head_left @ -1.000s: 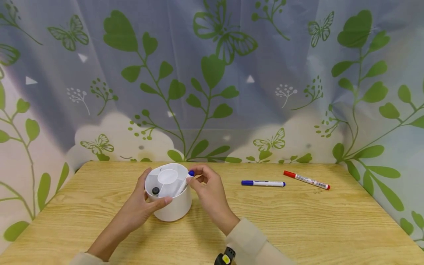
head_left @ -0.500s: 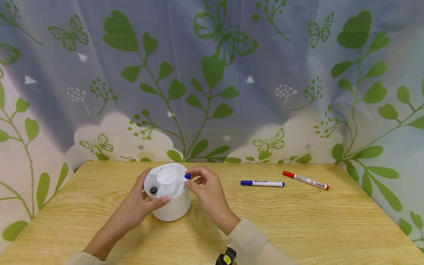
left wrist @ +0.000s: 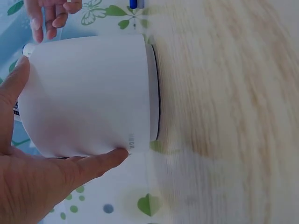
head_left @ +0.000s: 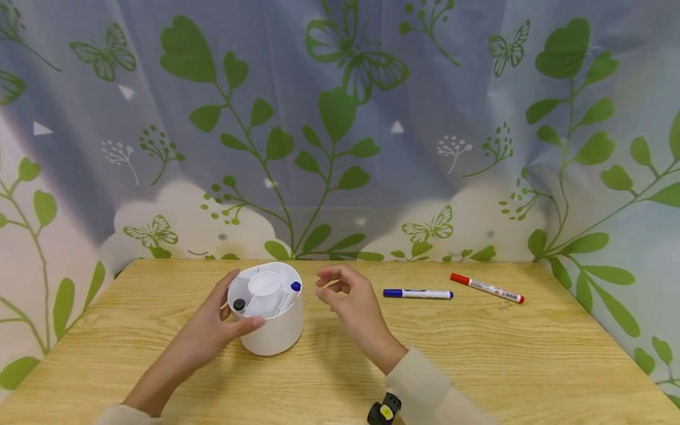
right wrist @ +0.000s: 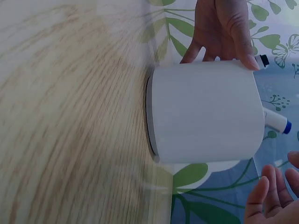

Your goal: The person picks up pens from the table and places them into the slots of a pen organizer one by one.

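A white round pen organizer (head_left: pixel 271 339) with divided compartments stands on the table. My left hand (head_left: pixel 204 333) grips its left side, thumb across the front near the rim. A blue-ended marker (head_left: pixel 296 286) leans in the right compartment; in the right wrist view the marker's white barrel (right wrist: pixel 274 120) juts above the rim. A black-ended pen (head_left: pixel 239 304) stands in the left front compartment, beside my left hand. My right hand (head_left: pixel 361 310) hovers just right of the organizer, fingers loosely bent with nothing between them.
On the wooden table (head_left: pixel 478 354), a blue marker (head_left: pixel 418 294) lies right of my right hand. Farther right lies a red marker (head_left: pixel 487 288), slanted. A patterned curtain (head_left: pixel 340 147) hangs along the table's back edge. A black strapped device (head_left: pixel 385 410) sits at my right wrist.
My right hand has let go of the blue-ended marker and drawn back to the right. The marker has sunk lower into its compartment. My left hand keeps its hold on the organizer.
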### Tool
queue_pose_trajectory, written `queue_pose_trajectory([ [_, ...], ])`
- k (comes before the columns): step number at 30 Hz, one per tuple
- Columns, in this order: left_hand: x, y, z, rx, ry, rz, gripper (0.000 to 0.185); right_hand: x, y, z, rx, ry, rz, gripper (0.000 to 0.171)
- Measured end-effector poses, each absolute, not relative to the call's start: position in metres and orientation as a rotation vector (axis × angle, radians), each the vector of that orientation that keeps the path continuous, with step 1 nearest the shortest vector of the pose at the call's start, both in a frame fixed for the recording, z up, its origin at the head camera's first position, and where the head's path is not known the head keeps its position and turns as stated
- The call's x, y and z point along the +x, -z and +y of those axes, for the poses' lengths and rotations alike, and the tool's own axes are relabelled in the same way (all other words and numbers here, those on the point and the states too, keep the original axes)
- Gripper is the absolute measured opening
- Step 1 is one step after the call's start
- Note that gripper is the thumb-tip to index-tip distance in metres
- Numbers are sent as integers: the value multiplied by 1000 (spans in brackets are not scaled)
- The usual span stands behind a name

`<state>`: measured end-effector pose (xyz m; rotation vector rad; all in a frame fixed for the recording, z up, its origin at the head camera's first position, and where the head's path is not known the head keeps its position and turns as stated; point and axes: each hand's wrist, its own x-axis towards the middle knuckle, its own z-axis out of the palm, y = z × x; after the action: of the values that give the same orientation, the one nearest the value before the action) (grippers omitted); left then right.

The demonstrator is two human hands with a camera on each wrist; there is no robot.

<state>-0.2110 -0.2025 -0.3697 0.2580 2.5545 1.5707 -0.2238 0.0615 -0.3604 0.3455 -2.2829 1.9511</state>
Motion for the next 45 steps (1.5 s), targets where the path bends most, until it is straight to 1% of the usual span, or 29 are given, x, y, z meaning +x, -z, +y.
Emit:
queue_pose_trajectory([
  [7,-212,370,-207,297,-1575,2551,110,-224,359,83,338,-1944,-2300,21],
  [16,-212,368,-211,321,-1570,2553,108,-228,358,120,234,-1949,-2364,25],
  [23,-212,369,-217,338,-1515,2595,105,-235,363,162,290,-1915,-2487,31],
  [31,-211,366,-218,318,-1518,2579,103,-237,362,207,218,-1797,-2588,37],
  [39,-211,364,-222,331,-1519,2585,96,-237,363,238,234,-1724,-2656,46],
  [45,-212,364,-225,346,-1528,2560,94,-241,368,254,215,-1635,-2697,44],
])
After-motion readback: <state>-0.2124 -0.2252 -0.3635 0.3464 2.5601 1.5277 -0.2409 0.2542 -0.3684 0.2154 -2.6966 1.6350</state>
